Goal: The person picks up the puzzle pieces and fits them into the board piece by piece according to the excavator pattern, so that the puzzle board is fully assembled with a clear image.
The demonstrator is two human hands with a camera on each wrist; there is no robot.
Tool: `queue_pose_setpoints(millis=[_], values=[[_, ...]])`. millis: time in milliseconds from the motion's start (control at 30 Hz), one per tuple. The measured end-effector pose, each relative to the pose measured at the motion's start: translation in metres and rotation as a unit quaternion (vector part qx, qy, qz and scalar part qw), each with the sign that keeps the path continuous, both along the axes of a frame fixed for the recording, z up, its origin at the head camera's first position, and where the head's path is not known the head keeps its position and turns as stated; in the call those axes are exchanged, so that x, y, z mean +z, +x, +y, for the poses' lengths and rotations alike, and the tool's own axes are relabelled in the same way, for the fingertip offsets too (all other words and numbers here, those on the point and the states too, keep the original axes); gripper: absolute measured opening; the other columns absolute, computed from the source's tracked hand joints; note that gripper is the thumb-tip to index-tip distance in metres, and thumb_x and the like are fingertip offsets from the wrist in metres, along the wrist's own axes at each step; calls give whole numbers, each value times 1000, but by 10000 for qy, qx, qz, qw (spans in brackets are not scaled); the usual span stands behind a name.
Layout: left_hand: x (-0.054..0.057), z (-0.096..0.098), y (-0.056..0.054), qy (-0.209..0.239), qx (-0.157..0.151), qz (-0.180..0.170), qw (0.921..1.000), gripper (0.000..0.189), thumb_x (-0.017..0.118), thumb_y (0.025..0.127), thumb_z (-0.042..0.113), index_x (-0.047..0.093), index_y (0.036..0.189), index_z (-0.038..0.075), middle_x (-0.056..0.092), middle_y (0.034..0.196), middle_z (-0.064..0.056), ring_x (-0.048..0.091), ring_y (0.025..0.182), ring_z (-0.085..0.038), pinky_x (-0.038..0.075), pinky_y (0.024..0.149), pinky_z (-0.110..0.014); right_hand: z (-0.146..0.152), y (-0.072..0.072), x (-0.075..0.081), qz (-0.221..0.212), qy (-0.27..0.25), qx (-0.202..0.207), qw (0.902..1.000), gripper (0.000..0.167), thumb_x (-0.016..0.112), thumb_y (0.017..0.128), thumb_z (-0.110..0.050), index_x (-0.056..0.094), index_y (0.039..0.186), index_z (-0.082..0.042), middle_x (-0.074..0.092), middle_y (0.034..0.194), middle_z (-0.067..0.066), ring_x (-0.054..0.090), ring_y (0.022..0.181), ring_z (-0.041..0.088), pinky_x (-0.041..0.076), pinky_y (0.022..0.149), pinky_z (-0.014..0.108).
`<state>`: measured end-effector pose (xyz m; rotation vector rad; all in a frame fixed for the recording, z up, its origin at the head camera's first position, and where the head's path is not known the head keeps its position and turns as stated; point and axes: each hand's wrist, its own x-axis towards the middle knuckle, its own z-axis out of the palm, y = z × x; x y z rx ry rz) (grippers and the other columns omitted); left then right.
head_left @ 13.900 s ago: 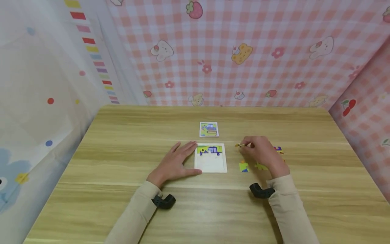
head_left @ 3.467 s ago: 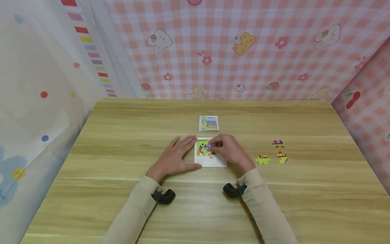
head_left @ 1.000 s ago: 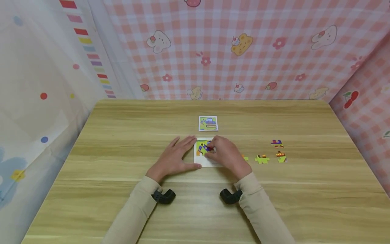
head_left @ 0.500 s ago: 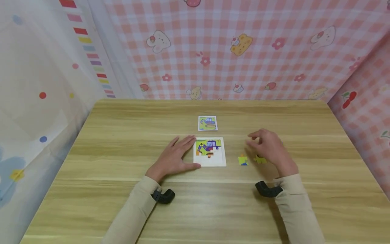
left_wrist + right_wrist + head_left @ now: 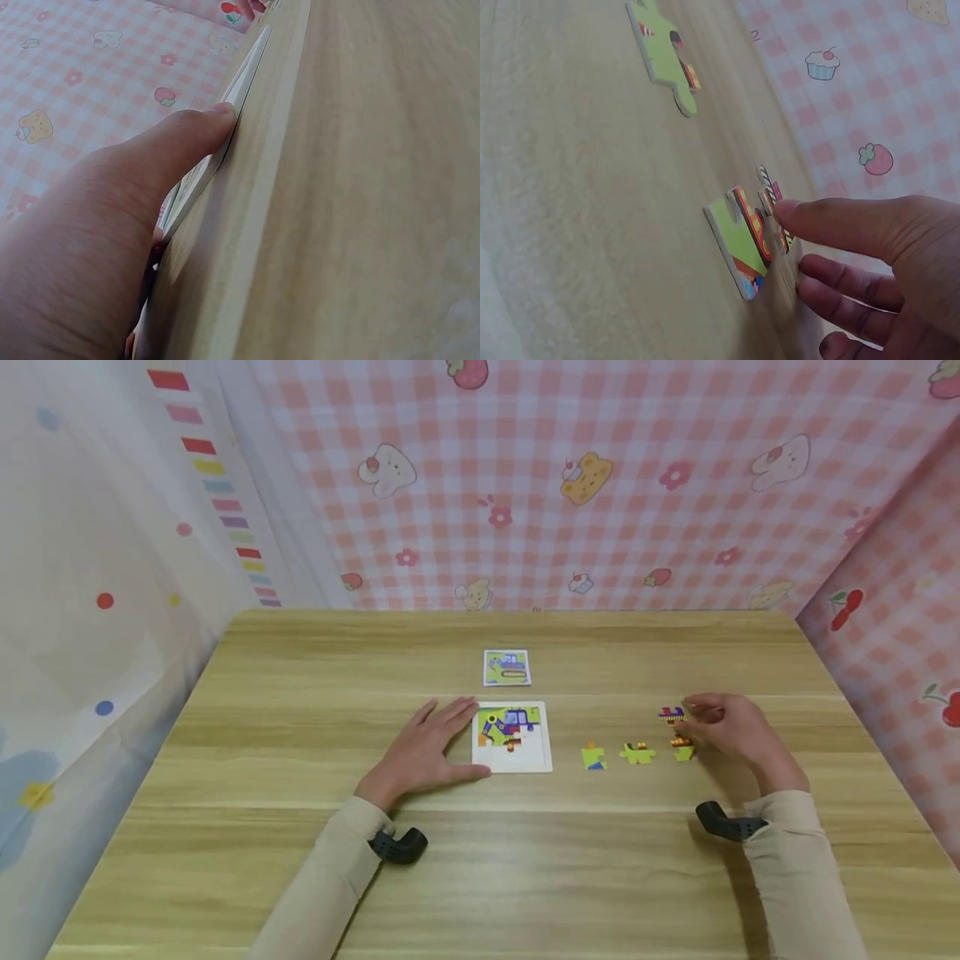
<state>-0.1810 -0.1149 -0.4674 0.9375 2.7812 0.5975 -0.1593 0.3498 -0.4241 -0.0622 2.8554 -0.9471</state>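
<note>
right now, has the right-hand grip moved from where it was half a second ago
Yes: in the head view the right-hand grip has moved right, farther from the white puzzle tray, and is now at the striped puzzle piece.

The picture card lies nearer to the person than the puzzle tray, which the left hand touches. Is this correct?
Not quite: the head view shows the picture card lying farther away than the puzzle tray, which the left hand touches.
</note>
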Motion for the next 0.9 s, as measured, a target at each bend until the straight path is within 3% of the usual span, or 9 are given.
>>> queue_pose_setpoints(millis=[233, 467, 633, 767, 900], values=[[-3, 0, 0, -22, 36, -69, 10000, 108, 59, 86, 80, 24, 165, 15, 20, 172, 0, 17, 158, -16, 0, 129, -42, 5, -3, -1, -238, -187, 119, 9995, 56, 73, 99, -27, 58, 141, 6, 62, 131, 31, 60, 115, 43, 50, 89, 40], [-1, -1, 0, 34, -10, 4, 10000, 107, 61, 87, 77, 25, 165, 13, 21, 171, -2, 19, 158, -18, 1, 129, -44, 10, -6, 0, -481, -263, 245, 9982, 52, 70, 101, -28, 59, 142, 3, 58, 137, 33, 57, 121, 46, 49, 97, 56], [0, -1, 0, 88, -15, -6, 10000, 107, 62, 86, 76, 25, 165, 13, 22, 171, -3, 20, 157, -19, 2, 129, -45, 11, -6, 1, -592, -244, 225, 9977, 52, 70, 101, -30, 60, 142, 2, 58, 137, 33, 56, 123, 48, 48, 99, 60], [0, -1, 1, 100, -9, -15, 9999, 107, 63, 86, 76, 26, 165, 13, 23, 171, -3, 20, 157, -19, 1, 129, -45, 12, -6, 1, -609, -267, 235, 9975, 52, 70, 101, -30, 61, 141, 2, 59, 136, 33, 57, 121, 45, 50, 96, 54], [0, -1, 1, 106, -10, -11, 9999, 107, 63, 87, 75, 26, 165, 12, 23, 171, -4, 20, 157, -20, 2, 129, -45, 11, -8, -1, -514, -264, 196, 9981, 50, 72, 100, -29, 63, 139, 1, 63, 129, 28, 59, 111, 33, 51, 88, 35]])
